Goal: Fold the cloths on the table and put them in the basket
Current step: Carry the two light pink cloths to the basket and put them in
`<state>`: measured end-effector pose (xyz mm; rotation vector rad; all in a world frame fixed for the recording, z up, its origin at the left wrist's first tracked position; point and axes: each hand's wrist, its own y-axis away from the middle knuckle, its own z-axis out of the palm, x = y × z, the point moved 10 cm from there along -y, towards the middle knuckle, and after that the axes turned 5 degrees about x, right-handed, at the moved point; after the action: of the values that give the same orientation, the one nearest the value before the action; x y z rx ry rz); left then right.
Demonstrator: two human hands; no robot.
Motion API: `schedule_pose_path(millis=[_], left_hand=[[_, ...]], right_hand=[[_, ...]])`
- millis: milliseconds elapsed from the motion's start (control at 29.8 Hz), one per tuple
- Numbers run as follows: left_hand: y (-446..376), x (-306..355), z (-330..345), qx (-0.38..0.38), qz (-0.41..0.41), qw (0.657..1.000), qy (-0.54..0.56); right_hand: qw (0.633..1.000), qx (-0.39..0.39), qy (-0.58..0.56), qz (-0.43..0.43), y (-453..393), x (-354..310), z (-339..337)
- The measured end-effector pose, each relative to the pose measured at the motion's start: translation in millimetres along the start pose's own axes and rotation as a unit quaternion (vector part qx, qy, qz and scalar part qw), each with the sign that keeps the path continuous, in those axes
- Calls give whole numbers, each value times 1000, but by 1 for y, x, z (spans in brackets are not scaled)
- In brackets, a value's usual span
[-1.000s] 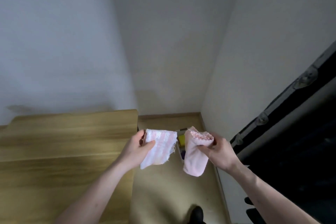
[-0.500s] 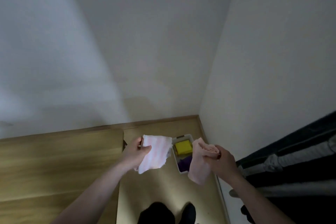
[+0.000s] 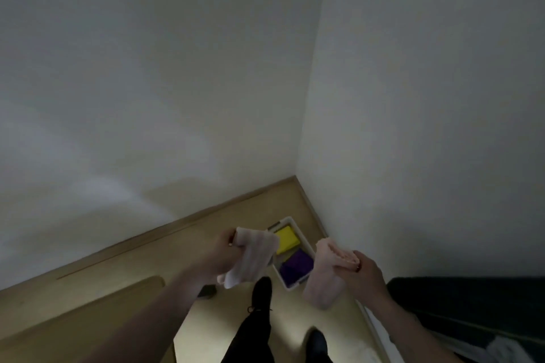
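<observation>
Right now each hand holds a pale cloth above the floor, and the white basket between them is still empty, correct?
Not quite. The head view shows the white basket already holding a yellow cloth and a purple cloth. The rest stands: the left hand and right hand each hold a pale cloth above the floor.

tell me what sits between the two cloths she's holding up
In the head view, the white basket on the floor shows in the gap between the striped cloth and the pink cloth, with a yellow cloth and a purple cloth inside it.
</observation>
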<state>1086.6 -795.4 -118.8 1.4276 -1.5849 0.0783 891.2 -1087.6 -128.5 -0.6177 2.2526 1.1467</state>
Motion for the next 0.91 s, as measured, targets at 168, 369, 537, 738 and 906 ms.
schedule_pose_path(millis=[168, 369, 537, 738, 906], left_hand=[[-69, -8, 14, -75, -31, 995, -61], [-157, -27, 44, -99, -38, 986, -132], [-215, -51, 90, -114, -35, 979, -167], [-280, -100, 159, -122, -56, 977, -168], [-338, -156, 217, -132, -60, 975, -169]], right_hand=[[998, 24, -2, 60, -30, 13, 14], [994, 39, -7, 98, -86, 36, 36], [994, 5, -5, 110, -143, 64, 69], [991, -16, -30, 132, -220, 123, 124], [987, -37, -28, 152, -284, 193, 184]])
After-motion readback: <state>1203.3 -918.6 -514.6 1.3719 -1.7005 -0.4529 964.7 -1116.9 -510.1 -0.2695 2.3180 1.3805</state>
